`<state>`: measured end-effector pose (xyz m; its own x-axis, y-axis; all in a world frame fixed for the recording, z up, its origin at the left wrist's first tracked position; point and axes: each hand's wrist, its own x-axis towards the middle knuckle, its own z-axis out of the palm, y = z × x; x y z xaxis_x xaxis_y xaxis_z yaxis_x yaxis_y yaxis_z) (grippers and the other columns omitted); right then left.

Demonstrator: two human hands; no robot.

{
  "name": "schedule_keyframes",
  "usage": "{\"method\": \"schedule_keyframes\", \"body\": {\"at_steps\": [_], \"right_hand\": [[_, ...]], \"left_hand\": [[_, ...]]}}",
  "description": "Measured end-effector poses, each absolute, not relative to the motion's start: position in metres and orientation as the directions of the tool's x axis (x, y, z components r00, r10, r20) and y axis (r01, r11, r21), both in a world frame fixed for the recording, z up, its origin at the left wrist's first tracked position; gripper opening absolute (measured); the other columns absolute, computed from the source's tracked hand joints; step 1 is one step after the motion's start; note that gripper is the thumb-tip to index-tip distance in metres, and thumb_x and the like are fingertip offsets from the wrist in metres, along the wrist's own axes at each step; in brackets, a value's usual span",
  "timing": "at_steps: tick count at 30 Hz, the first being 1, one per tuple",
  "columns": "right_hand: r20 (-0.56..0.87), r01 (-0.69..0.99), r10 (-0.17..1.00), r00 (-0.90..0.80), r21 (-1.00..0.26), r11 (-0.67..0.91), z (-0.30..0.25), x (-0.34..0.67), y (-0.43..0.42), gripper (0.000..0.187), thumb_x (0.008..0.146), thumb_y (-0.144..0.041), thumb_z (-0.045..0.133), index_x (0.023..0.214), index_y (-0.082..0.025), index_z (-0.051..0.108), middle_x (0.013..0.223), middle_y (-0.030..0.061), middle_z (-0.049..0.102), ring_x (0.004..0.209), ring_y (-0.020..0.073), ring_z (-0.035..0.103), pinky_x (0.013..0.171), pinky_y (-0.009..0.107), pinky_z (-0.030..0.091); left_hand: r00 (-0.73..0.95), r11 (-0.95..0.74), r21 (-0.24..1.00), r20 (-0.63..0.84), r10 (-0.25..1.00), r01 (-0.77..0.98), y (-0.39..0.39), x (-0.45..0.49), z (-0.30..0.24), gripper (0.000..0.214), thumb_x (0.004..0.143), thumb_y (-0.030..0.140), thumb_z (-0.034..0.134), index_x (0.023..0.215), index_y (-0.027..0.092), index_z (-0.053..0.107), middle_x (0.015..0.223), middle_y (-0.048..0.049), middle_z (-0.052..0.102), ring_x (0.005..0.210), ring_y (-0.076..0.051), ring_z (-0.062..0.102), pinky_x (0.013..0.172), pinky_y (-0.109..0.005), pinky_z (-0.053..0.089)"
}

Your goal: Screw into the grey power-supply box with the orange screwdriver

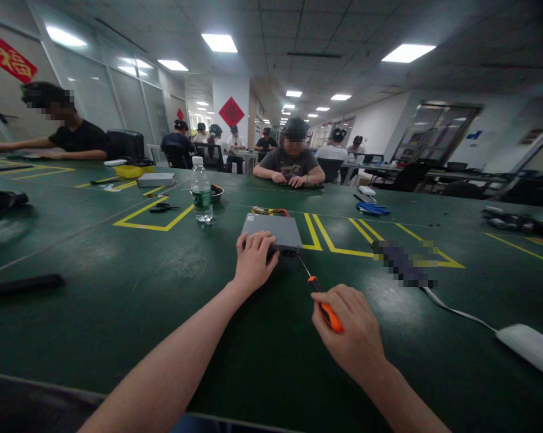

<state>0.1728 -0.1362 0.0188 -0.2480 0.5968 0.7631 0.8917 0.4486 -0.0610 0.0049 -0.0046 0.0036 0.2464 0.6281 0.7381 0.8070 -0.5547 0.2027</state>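
Observation:
A grey metal computer power supply (278, 230) lies on the green table in front of me, with coloured cables (271, 211) at its far side. My left hand (256, 255) grips its near left part, fingers over the top and thumb at the front face. In my right hand (350, 322) is a screwdriver (315, 284) with an orange and black handle. Its thin shaft slants up and left, and the tip is at the right end of the power supply's front face. Whether the tip sits in a screw is too small to tell.
A water bottle (201, 191) stands left of the power supply, before a small bowl (217, 193). Yellow tape marks the table (163, 325). Blue gloves (373, 208) and a white power bank-like object (530, 349) with a cable lie right. A person (291, 156) sits opposite.

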Motion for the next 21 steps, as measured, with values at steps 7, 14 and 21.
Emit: {"method": "schedule_keyframes", "body": {"at_steps": [7, 14, 21], "right_hand": [[0.718, 0.914, 0.665, -0.208, -0.100, 0.394, 0.0187, 0.1705, -0.1339, 0.019, 0.083, -0.031, 0.048, 0.094, -0.016, 0.052, 0.078, 0.0042, 0.056, 0.070, 0.0170, 0.051, 0.068, 0.033, 0.039], [0.768, 0.888, 0.591, -0.247, -0.065, 0.456, 0.0161, 0.1709, -0.1331, 0.009, 0.081, -0.021, 0.050, 0.088, -0.016, 0.051, 0.073, 0.0027, 0.054, 0.069, 0.0157, 0.052, 0.068, 0.032, 0.041], [0.714, 0.896, 0.641, -0.283, -0.041, 0.442, 0.0195, 0.1660, -0.1350, 0.012, 0.077, -0.014, 0.048, 0.079, -0.017, 0.059, 0.073, 0.0041, 0.048, 0.069, 0.0168, 0.045, 0.062, 0.031, 0.035]], "left_hand": [[0.248, -0.552, 0.195, 0.739, 0.626, 0.810, -0.0039, 0.0048, 0.0031, 0.026, 0.082, 0.031, 0.050, 0.108, 0.025, 0.051, 0.119, -0.0035, 0.055, 0.116, -0.020, 0.044, 0.105, -0.043, 0.018], [0.249, -0.558, 0.199, 0.742, 0.623, 0.805, -0.0040, 0.0045, 0.0030, 0.025, 0.082, 0.031, 0.049, 0.107, 0.025, 0.051, 0.119, -0.0037, 0.055, 0.116, -0.020, 0.044, 0.105, -0.043, 0.018], [0.249, -0.559, 0.204, 0.738, 0.627, 0.803, -0.0043, 0.0046, 0.0033, 0.025, 0.083, 0.031, 0.048, 0.107, 0.025, 0.051, 0.120, -0.0038, 0.054, 0.117, -0.020, 0.043, 0.105, -0.043, 0.018]]}}
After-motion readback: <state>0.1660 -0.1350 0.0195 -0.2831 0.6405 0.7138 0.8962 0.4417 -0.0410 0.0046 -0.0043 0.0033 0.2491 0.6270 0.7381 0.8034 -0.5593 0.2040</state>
